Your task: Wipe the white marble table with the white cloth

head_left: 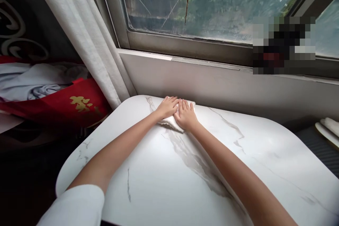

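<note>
A folded white cloth [172, 123] lies on the white marble-patterned table [148, 169] near its far edge, by the wall under the window. My left hand [168, 107] rests flat on the cloth's left part, fingers stretched toward the far edge. Beside it my right hand [186, 116] presses flat on the cloth's right part, its fingers slightly apart. The two hands touch or nearly touch at the thumbs. Both palms hide much of the cloth, whose near edge shows below them.
Beyond the table is a window [190, 7] above a pale wall. A white curtain [87, 35] hangs at the left, beside a red bag [66, 106] with light fabric [34, 77]. White items [328, 132] sit at the far right. One window area is pixelated.
</note>
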Motion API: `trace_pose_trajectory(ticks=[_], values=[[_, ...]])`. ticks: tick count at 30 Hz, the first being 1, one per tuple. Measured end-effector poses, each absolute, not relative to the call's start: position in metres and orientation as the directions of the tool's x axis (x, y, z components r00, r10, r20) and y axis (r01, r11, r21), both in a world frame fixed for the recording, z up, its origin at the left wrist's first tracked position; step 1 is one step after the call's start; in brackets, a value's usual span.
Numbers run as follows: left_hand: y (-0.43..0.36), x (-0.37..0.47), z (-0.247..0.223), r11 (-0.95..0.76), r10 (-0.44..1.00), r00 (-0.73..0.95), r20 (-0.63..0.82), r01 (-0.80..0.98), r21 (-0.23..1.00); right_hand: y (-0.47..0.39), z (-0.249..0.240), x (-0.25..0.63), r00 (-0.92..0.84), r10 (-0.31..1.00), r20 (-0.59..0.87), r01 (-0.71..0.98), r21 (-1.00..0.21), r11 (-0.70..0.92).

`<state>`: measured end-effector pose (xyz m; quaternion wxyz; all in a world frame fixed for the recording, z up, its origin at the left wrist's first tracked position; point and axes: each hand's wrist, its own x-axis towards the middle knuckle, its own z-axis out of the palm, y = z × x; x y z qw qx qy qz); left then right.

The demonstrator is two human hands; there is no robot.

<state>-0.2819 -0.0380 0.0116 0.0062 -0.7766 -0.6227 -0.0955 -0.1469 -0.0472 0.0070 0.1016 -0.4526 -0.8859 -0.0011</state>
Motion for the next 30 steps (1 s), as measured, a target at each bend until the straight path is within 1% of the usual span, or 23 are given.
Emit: trace_pose_trajectory(ticks=[3, 6, 13, 16, 20, 26, 30], values=[[-0.017, -0.305, 0.007, -0.218, 0.957, 0.197, 0.215, 0.973, 0.081, -0.026, 0.007, -0.17, -0.557, 0.801, 0.219, 0.811, -0.067, 0.582], [-0.012, -0.336, 0.006, -0.191, 0.964, 0.173, 0.203, 0.979, 0.07, -0.019, 0.005, -0.2, -0.563, 0.791, 0.242, 0.799, -0.085, 0.595], [-0.053, -0.415, 0.007, -0.089, 0.981, 0.08, 0.176, 0.995, 0.044, -0.049, 0.002, -0.273, -0.622, 0.722, 0.303, 0.714, -0.159, 0.682], [-0.089, -0.438, 0.005, -0.068, 0.982, 0.061, 0.18, 0.997, 0.034, -0.081, 0.002, -0.291, -0.657, 0.691, 0.302, 0.668, -0.191, 0.719], [-0.159, -0.446, 0.001, -0.105, 0.975, 0.098, 0.201, 0.994, 0.027, -0.142, 0.003, -0.29, -0.699, 0.644, 0.312, 0.603, -0.226, 0.765], [-0.287, -0.407, 0.004, -0.097, 0.974, 0.086, 0.21, 0.995, 0.039, -0.249, 0.016, -0.249, -0.79, 0.565, 0.24, 0.503, -0.273, 0.82], [-0.338, -0.381, 0.004, -0.058, 0.97, 0.047, 0.239, 0.997, 0.041, -0.285, 0.024, -0.225, -0.844, 0.499, 0.199, 0.437, -0.286, 0.853]])
